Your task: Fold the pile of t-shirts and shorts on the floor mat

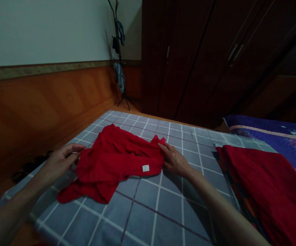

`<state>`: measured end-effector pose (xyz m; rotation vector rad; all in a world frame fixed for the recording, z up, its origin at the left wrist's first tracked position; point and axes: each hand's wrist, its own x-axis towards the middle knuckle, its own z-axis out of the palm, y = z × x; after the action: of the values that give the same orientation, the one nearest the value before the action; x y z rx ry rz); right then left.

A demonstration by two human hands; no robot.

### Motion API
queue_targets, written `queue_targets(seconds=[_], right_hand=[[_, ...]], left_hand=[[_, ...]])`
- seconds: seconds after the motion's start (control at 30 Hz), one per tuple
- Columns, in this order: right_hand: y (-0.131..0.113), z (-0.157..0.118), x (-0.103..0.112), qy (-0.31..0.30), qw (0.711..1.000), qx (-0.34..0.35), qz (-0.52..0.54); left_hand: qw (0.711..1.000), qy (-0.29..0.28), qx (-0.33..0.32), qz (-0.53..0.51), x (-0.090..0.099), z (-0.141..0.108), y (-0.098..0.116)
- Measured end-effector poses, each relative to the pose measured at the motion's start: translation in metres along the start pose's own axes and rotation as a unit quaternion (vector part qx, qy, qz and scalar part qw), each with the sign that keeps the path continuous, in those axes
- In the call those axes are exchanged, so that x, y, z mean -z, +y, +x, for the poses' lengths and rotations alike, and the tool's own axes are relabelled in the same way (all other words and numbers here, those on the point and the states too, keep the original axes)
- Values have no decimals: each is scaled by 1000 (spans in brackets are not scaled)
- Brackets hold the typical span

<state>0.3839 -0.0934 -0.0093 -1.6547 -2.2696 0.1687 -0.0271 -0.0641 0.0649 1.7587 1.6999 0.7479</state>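
A crumpled red garment [127, 160] with a small white label near its right end lies on a grey checked bed sheet [148, 212]. My left hand [63, 160] pinches the garment's left edge, thumb and fingers closing around the cloth. At the opposite end, my right hand [174, 159] grips the edge close to the label, fingers bent over the fabric. A part of the garment hangs loose toward me at the lower left, flat on the sheet.
Folded clothes with a red piece [268, 184] on top are stacked at the right. Beyond them lies purple patterned bedding [270, 128]. A coat stand [119, 51] with hung items is in the far corner, beside a dark wooden wardrobe [183, 61].
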Motion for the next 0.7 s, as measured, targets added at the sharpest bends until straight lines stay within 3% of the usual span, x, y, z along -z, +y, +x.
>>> queue_targets(seconds=[0.1,0.2,0.27,0.37,0.47,0.57,0.63,0.7], right_hand=[[-6,14,-3,4,1000,24,1],[-10,23,0,41,998,37,43],[-13,25,6,76,991,30,103],[-20,21,22,117,961,-49,245],[-26,10,43,143,887,-194,393],[-23,-5,66,188,829,-261,458],[-17,-17,83,225,806,-282,469],[-11,-30,100,241,813,-297,439]], left_hand=[[1000,7,-1,-24,-8,-6,-16],[988,-30,-129,79,-30,-22,-9],[958,-70,-232,156,-46,-27,-1],[930,-103,-300,187,-68,-20,8],[942,-146,-280,112,-79,-5,19],[959,-181,-216,-38,-78,8,37],[961,-159,-164,-158,-72,15,53],[951,-121,-125,-255,-63,21,69]])
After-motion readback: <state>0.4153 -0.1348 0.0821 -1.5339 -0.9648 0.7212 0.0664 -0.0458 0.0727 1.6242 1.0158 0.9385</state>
